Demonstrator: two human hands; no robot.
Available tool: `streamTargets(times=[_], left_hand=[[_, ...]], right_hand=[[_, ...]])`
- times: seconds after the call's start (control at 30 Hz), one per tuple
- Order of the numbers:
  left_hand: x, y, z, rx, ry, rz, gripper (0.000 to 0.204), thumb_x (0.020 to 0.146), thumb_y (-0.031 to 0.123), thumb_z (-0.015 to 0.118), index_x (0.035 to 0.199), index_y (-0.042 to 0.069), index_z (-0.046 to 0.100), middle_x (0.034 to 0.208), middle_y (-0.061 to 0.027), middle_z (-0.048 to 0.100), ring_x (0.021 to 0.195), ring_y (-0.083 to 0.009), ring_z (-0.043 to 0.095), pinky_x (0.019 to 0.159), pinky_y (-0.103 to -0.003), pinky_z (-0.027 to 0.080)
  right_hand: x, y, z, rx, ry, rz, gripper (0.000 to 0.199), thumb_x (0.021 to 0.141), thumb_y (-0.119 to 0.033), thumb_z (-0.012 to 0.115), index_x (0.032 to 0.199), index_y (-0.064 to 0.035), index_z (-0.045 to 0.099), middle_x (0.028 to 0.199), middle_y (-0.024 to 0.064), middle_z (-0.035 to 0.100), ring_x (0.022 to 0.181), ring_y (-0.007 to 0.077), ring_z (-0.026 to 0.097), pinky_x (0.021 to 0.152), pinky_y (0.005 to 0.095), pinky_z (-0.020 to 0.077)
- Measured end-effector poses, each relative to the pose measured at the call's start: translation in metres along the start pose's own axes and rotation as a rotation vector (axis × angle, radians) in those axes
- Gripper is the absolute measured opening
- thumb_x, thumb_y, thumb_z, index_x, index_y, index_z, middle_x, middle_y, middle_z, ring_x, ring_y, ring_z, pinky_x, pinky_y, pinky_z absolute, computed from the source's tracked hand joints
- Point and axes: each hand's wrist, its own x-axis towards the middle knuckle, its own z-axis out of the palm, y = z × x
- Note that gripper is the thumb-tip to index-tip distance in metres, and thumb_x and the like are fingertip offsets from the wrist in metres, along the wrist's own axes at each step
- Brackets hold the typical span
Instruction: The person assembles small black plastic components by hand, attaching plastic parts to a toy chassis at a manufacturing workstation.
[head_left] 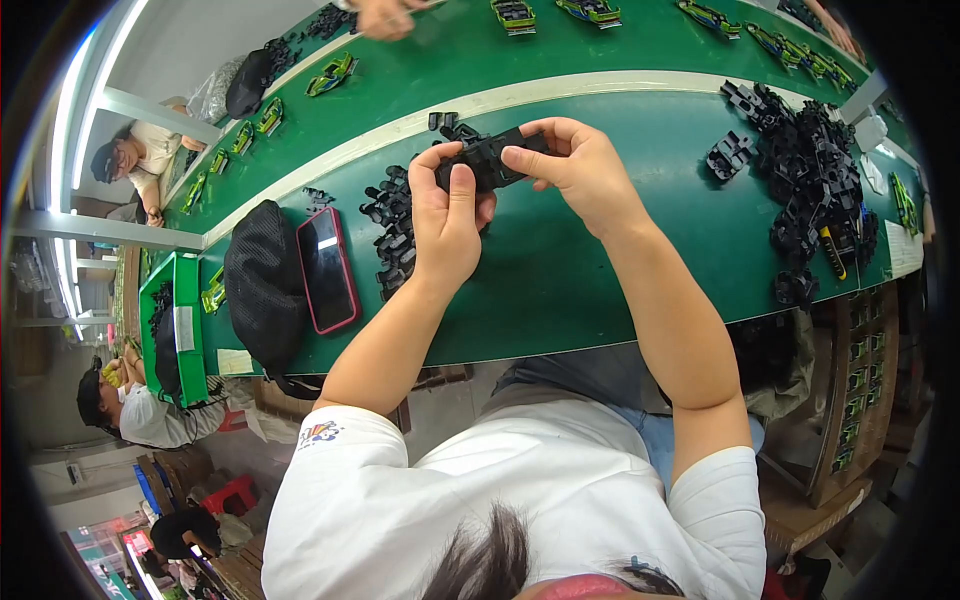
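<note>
Both my hands hold one black moulded plastic part point(486, 163) above the green table point(560, 270). Around its left end the fingers of my left hand point(446, 210) are closed, thumb pressed on the near side. My right hand point(575, 170) pinches the right end between thumb and fingers. Just left of my left hand, a row of similar black plastic parts point(392, 235) lies on the table, with a few more beyond the held part. A large pile of black parts point(815, 170) sits at the right, and one small cluster point(731, 156) lies apart from it.
A red-edged phone point(328, 270) and a black mesh bag point(264, 290) lie on the left, beside a green crate point(190, 330). Near the right pile is a yellow cutter point(832, 254). Beyond a pale divider point(480, 105), green toy-like pieces point(332, 74) stand. A co-worker's hand point(385, 17) is at the far side.
</note>
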Motion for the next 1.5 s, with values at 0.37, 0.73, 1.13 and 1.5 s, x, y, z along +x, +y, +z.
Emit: streamTargets(times=[0.37, 0.73, 1.13, 1.5], left_hand=[[-0.002, -0.003, -0.003, 0.143, -0.013, 0.020, 0.023, 0.100, 0.016, 0.042, 0.120, 0.004, 0.036, 0.082, -0.0037, 0.053, 0.058, -0.0060, 0.046, 0.050, -0.019, 0.036], [0.012, -0.003, -0.013, 0.598, -0.071, 0.100, 0.048, 0.073, 0.010, 0.078, 0.114, 0.000, 0.055, 0.098, -0.0074, 0.059, 0.091, -0.0151, 0.058, 0.075, -0.026, 0.049], [0.252, -0.018, -0.083, 1.045, 0.130, 0.226, 0.055, 0.069, 0.035, 0.081, 0.107, -0.002, 0.065, 0.098, -0.0147, 0.065, 0.090, -0.0202, 0.062, 0.080, -0.030, 0.049], [0.442, -0.150, -0.051, 1.492, 0.232, 0.238, 0.055, 0.070, 0.059, 0.071, 0.115, 0.028, 0.066, 0.151, -0.0221, 0.016, 0.139, -0.0460, 0.009, 0.111, -0.058, 0.014]], right_hand=[[-0.001, -0.003, -0.002, -0.029, -0.107, 0.143, 0.032, 0.078, -0.016, 0.075, 0.098, 0.0043, 0.061, 0.079, 0.0071, 0.064, 0.062, 0.0099, 0.059, 0.054, 0.0206, 0.0464], [0.012, -0.002, -0.011, -0.056, -0.077, 0.157, 0.033, 0.080, -0.023, 0.072, 0.097, 0.0044, 0.063, 0.080, 0.0088, 0.065, 0.061, 0.0135, 0.059, 0.054, 0.0253, 0.0481], [0.029, 0.033, -0.023, -0.417, 0.304, -0.123, 0.026, 0.082, -0.026, 0.069, 0.091, -0.0021, 0.062, 0.069, 0.0088, 0.064, 0.062, 0.0199, 0.062, 0.059, 0.0323, 0.0492], [0.037, 0.031, -0.017, -0.690, 0.323, -0.191, 0.013, 0.080, -0.017, 0.066, 0.075, -0.0082, 0.059, 0.068, 0.0060, 0.061, 0.059, 0.0251, 0.060, 0.054, 0.0377, 0.0477]])
